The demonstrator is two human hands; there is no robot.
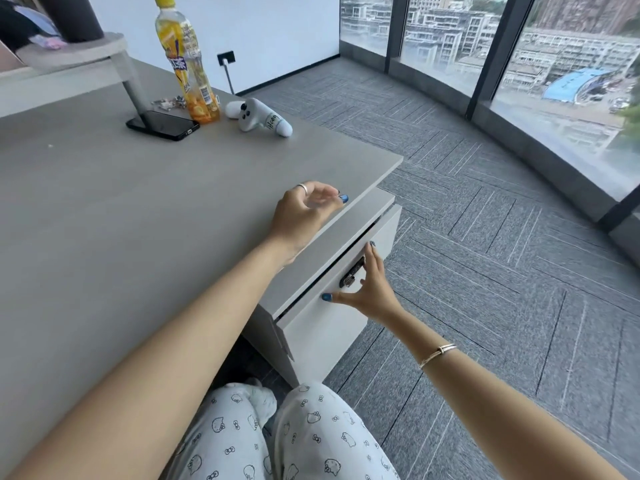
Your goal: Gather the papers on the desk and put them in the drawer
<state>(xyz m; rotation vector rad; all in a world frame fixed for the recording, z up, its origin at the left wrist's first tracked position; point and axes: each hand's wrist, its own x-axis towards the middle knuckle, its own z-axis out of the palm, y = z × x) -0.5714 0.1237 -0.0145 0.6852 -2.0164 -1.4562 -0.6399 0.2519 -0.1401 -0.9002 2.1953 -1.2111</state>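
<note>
No papers show on the grey desk (138, 209). A white drawer (332, 313) sits under the desk's right edge, its front nearly flush with only a thin dark gap along the top; a black lock is on its front. My right hand (367, 289) lies flat against the drawer front beside the lock, fingers spread, holding nothing. My left hand (304, 209) hovers at the desk's right edge above the drawer, fingers loosely curled and apart, with nothing in them.
At the back of the desk stand a yellow drink bottle (188, 64), a black phone (162, 124), a white controller (259, 116), some keys and a monitor stand (131, 74). Grey carpet (485, 254) and tall windows lie to the right. My knees are below the desk.
</note>
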